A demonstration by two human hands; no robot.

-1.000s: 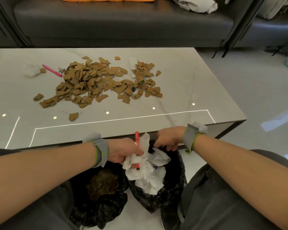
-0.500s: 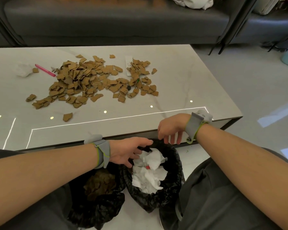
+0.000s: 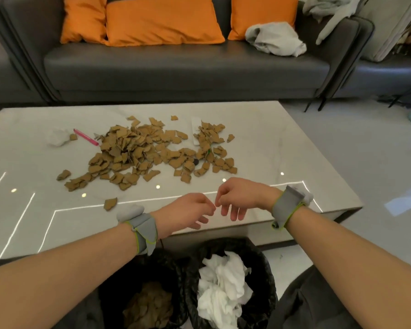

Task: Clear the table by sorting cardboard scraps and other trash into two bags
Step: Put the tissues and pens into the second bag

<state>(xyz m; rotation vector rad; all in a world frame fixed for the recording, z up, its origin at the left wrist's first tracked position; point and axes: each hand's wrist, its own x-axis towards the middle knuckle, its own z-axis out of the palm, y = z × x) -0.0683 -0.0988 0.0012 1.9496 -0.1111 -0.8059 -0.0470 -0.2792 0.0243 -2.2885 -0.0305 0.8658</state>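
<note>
A heap of brown cardboard scraps [image 3: 147, 153] lies on the marble table [image 3: 271, 148]. One stray scrap [image 3: 110, 203] sits nearer the front edge. A crumpled white tissue [image 3: 57, 137] and a pink pen [image 3: 86, 137] lie at the left, and a white paper slip [image 3: 196, 129] lies among the scraps. Below the table edge stand two black bags: the left bag [image 3: 119, 276] holds cardboard scraps, the right bag [image 3: 266, 269] holds white tissues. My left hand [image 3: 188, 213] and my right hand [image 3: 240, 198] hover over the table's front edge, fingers loosely curled, holding nothing.
A dark sofa [image 3: 176, 62] with orange cushions [image 3: 161, 20] and a grey garment [image 3: 274, 39] stands behind the table. Pale floor [image 3: 365, 150] opens to the right. My legs flank the bags.
My left hand dropped the tissue and red pen into the right bag. Both hands rose from the bags to above the table's front edge, and the view tilted up.
</note>
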